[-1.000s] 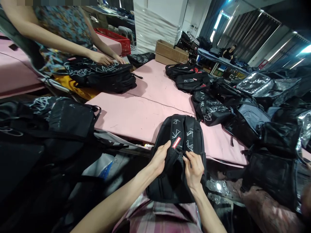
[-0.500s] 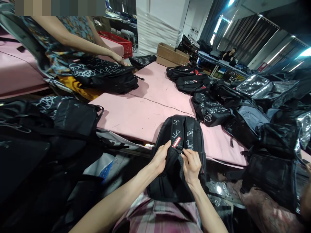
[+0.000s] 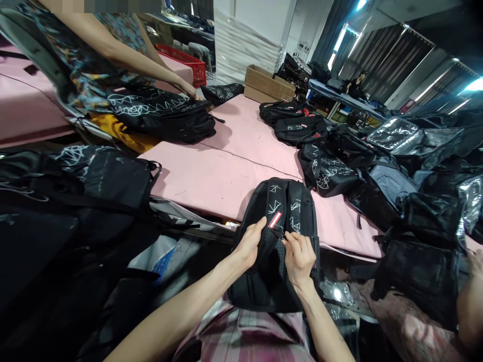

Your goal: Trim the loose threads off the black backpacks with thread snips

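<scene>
Left grip (image 3: 249, 246) holds a black backpack (image 3: 273, 274), right grip (image 3: 300, 255) pinches its strap (image 3: 275, 193); bags (image 3: 328, 171) and a cardboard box (image 3: 267, 89) line the pink surface (image 3: 211, 176).

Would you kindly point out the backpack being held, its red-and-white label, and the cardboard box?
Backpack (image 3: 271, 264): head view, on the black fabric near its middle.
Red-and-white label (image 3: 275, 220): head view, on the middle of its face.
Cardboard box (image 3: 266, 92): head view, on the wall facing the camera.

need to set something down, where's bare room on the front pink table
The pink table is mostly bare between the co-worker's backpack, the held backpack and the cardboard box; its right side is crowded with bags.
</scene>
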